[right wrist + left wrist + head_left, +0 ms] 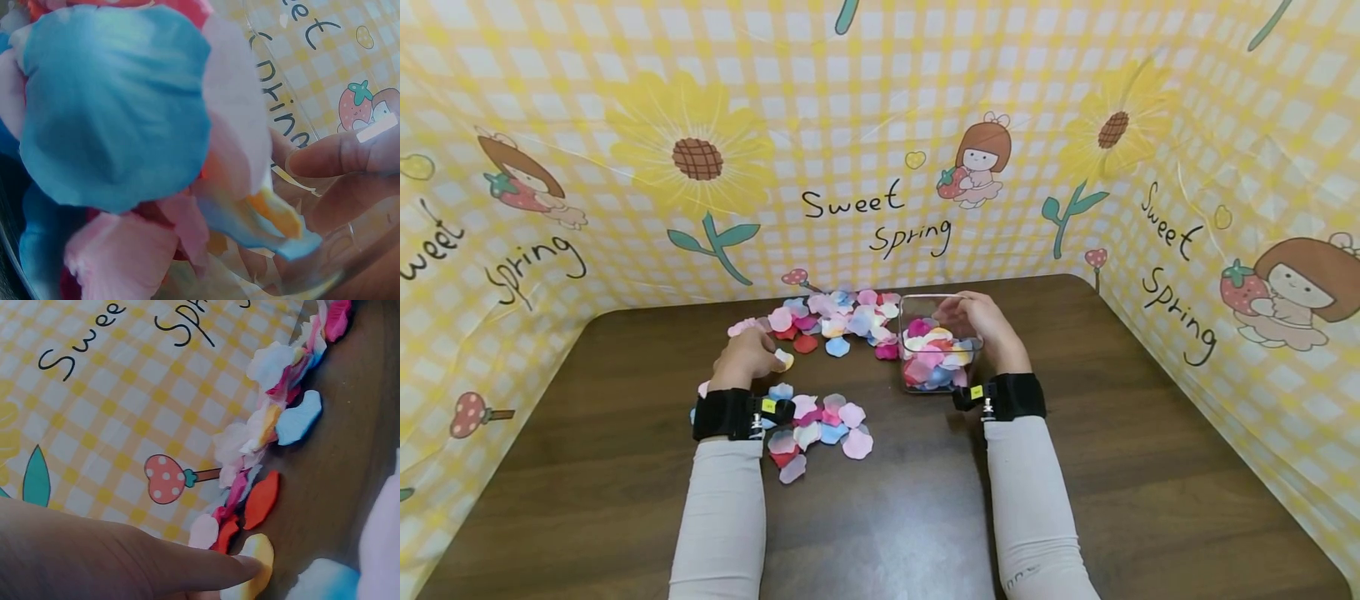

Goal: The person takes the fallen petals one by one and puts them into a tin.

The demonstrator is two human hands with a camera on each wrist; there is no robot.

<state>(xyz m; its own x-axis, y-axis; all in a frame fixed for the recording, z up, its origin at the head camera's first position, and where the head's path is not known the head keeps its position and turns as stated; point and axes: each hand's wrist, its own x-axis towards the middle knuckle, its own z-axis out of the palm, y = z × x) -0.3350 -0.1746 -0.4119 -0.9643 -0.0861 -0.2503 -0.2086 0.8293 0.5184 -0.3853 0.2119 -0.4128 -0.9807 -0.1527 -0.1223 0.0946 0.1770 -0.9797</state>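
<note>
Brown wooden table point(1075, 467) carries loose fabric petals point(820, 417); more sit in a clear box point(938, 350) at two o'clock from that heap. The right hand point(988, 329) curls round the box's far side and should keep it steady. The left hand point(747, 357), at ten o'clock, pinches a yellow petal point(785, 359); a light pinch avoids dragging neighbours.

The clear container point(300, 275) is filled with fabric petals. A large blue petal point(112, 106) presses against its near wall. Right-hand fingers point(337, 159) lie against the container's far wall, seen through the plastic.
</note>
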